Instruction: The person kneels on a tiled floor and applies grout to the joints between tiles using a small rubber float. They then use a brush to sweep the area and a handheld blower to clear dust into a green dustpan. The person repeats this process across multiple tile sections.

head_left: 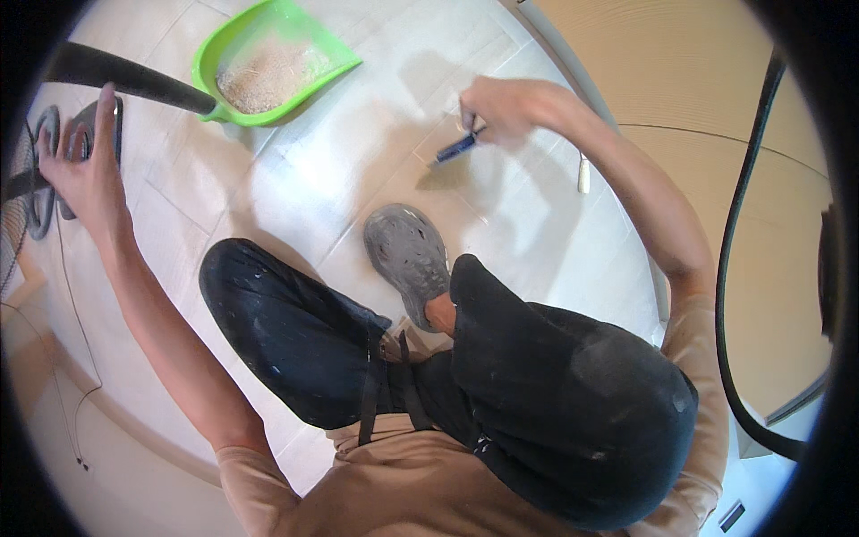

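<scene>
My right hand (506, 109) is closed around a small brush (446, 172) with a dark blue band and pale bristles. It points down at the tiled floor, well to the right of the dustpan. The bright green dustpan (204, 55) lies at the far left, with pale dusty debris (268, 73) in it. Its long black handle (134, 79) slants to the left. My left hand (89, 174) has its fingers spread and one fingertip at the handle's edge, without wrapping round it.
A grey clog (404, 255) is on my foot between my bent knees. Beyond my right arm, a small white piece (584, 174) is by a tan panel (689, 80). A black curved tube (732, 295) hangs at the right. Grey looped gear (45, 170) and thin cables (76, 331) lie at the left.
</scene>
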`<state>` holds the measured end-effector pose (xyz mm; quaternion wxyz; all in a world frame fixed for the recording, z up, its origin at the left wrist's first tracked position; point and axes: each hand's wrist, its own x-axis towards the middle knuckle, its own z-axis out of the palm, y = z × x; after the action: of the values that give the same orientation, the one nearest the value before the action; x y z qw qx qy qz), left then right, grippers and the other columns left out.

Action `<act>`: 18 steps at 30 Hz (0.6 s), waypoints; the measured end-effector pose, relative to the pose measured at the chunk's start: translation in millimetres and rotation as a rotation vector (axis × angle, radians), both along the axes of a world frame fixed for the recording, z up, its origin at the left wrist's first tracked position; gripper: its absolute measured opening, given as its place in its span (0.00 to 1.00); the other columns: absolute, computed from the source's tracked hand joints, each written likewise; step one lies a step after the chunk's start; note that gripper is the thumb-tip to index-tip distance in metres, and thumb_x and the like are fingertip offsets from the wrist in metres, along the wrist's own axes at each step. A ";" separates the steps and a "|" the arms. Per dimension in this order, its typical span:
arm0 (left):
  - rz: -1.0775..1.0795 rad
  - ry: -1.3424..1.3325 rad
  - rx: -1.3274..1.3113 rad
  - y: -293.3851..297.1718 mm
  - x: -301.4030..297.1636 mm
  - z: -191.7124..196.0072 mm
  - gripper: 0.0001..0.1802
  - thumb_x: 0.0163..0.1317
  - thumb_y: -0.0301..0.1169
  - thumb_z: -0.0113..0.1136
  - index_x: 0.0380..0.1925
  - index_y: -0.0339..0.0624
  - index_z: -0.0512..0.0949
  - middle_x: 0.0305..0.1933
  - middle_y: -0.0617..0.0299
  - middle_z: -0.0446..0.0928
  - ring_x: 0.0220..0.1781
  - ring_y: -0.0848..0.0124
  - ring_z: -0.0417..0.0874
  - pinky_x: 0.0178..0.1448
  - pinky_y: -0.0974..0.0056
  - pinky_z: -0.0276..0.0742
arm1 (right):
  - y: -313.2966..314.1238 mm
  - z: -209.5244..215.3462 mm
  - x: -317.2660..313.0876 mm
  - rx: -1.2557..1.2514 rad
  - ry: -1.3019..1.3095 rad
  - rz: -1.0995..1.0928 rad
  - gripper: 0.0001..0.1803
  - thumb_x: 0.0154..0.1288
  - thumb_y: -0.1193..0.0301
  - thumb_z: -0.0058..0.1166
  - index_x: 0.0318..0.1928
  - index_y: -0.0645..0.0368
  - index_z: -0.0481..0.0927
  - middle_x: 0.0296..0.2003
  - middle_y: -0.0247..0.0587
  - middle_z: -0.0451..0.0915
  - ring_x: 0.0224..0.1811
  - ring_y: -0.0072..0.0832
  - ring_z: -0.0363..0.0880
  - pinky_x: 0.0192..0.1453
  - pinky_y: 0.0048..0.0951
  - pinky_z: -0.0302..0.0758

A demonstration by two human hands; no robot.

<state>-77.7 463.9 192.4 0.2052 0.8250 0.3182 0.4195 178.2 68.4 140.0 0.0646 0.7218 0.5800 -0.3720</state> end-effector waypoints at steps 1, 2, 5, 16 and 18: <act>-0.016 0.021 0.042 8.6 8.4 5.2 0.61 0.55 0.53 0.80 0.75 0.28 0.55 0.69 0.41 0.70 0.73 0.54 0.73 0.74 0.50 0.74 | 20.0 -4.3 3.7 -0.076 -0.017 -0.003 0.11 0.54 0.73 0.67 0.38 0.64 0.86 0.29 0.51 0.86 0.31 0.43 0.86 0.35 0.42 0.80; -0.033 0.036 0.078 16.7 17.2 9.2 0.64 0.53 0.56 0.80 0.76 0.28 0.53 0.69 0.40 0.70 0.74 0.53 0.72 0.75 0.49 0.73 | 48.1 -1.6 5.0 -0.158 -0.039 -0.007 0.16 0.55 0.73 0.68 0.45 0.63 0.86 0.33 0.51 0.87 0.34 0.42 0.87 0.38 0.41 0.82; -0.151 0.157 -0.038 22.5 37.6 23.2 0.51 0.63 0.55 0.73 0.70 0.24 0.64 0.60 0.38 0.78 0.67 0.56 0.80 0.72 0.54 0.75 | 96.8 17.7 17.2 -0.240 -0.048 -0.093 0.22 0.57 0.72 0.69 0.53 0.64 0.86 0.35 0.49 0.88 0.32 0.40 0.86 0.36 0.38 0.82; -0.266 -0.089 -0.461 -5.2 -3.3 62.6 0.13 0.78 0.40 0.58 0.47 0.40 0.78 0.49 0.54 0.86 0.63 0.66 0.84 0.68 0.55 0.75 | 7.4 42.0 101.5 0.154 -0.012 -0.360 0.32 0.64 0.52 0.64 0.63 0.56 0.80 0.39 0.56 0.88 0.37 0.44 0.87 0.43 0.42 0.83; -0.202 -0.127 -0.529 -7.5 -23.8 67.2 0.10 0.79 0.36 0.58 0.44 0.40 0.78 0.52 0.55 0.84 0.63 0.64 0.84 0.70 0.55 0.75 | -2.3 7.8 109.6 0.399 -0.103 -0.289 0.30 0.64 0.53 0.64 0.62 0.56 0.80 0.39 0.58 0.88 0.40 0.47 0.88 0.47 0.44 0.84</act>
<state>-101.5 456.3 259.6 0.4733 0.7425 0.3194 0.3503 287.7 66.1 147.8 -0.1038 0.8138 0.5286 -0.2182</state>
